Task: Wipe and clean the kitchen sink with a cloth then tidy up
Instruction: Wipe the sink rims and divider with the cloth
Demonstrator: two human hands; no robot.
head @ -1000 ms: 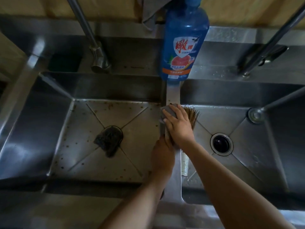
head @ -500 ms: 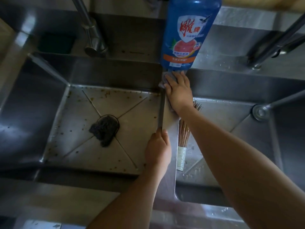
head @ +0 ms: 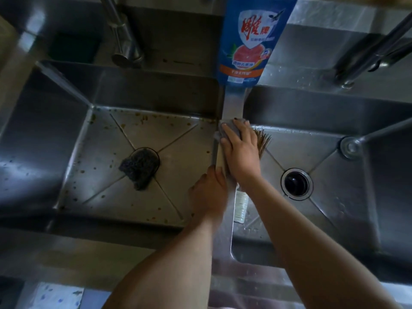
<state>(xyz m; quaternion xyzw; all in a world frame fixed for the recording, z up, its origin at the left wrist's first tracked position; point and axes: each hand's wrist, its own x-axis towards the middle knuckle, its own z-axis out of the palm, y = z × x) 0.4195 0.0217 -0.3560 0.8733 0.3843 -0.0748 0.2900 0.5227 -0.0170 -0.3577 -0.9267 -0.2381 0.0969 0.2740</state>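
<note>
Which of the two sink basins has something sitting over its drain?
The left basin, the one with the brown-speckled floor: a dark scouring pad lies at its centre. The right basin has a round drain that is open and uncovered.

Half a second ago the right hand (head: 242, 157) pressed the cloth (head: 229, 129) at the far end of the divider (head: 234, 103), fingertips at the bottle's (head: 252, 41) base. Now hand and cloth have slid back toward the person, with bare divider beyond the fingertips, about where they lay a second ago. The left hand (head: 208, 192), then well behind the right, sits just behind its heel again. The brush (head: 263, 141) bristles now fan out right of the knuckles. The drain (head: 296, 184), then hidden by the forearm, shows right of the wrist.
</note>
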